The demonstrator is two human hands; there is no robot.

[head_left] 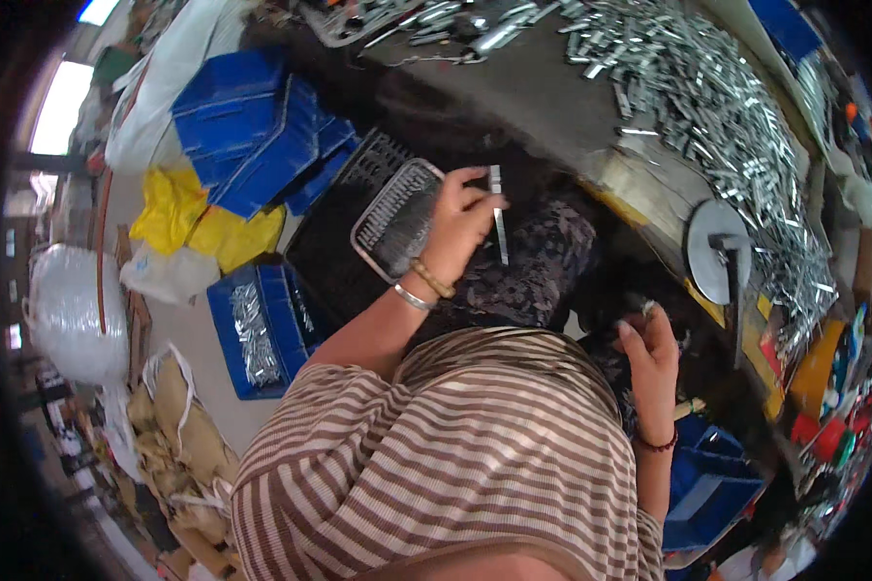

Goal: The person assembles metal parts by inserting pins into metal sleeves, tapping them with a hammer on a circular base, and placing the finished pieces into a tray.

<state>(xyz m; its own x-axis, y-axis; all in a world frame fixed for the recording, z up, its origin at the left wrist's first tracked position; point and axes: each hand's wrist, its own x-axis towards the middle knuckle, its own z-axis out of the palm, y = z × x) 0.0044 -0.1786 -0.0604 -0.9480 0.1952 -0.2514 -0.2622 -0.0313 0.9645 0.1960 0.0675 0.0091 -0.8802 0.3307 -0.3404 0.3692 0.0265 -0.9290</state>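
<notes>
A person in a brown-and-white striped top (436, 445) and dark patterned trousers (543, 254) sits at a cluttered bench (513, 97), both bare hands raised over the lap. The left hand (462, 218) pinches a narrow, shiny metal strip (500, 228) near its upper part, fingers clamped on it, the rest of the strip hanging almost upright in front of the trousers. A beaded bracelet (432, 278) and a silver bangle (414, 296) circle that wrist. The right hand (654, 351), a dark red bracelet (660, 445) at its wrist, is held well apart from the left, below the bench edge, thumb and fingers curled near one another; whether they grip something small cannot be told against the dark background. On the bench, a broad heap of small silvery metal pieces (693, 92) spreads toward the right, and a round metal disc (707, 254) stands at the near edge. Just beyond the left wrist, a pale-rimmed basket (360, 235) leans at a tilt. To the left, blue bins (233, 121) are stacked near yellow bags (168, 208), while a lower blue bin (225, 336) holds more metal pieces (256, 334). A bulky bundle in clear wrapping (77, 312) stands farther left, and another blue container (712, 508) sits beyond the right forearm, at the lower right
</notes>
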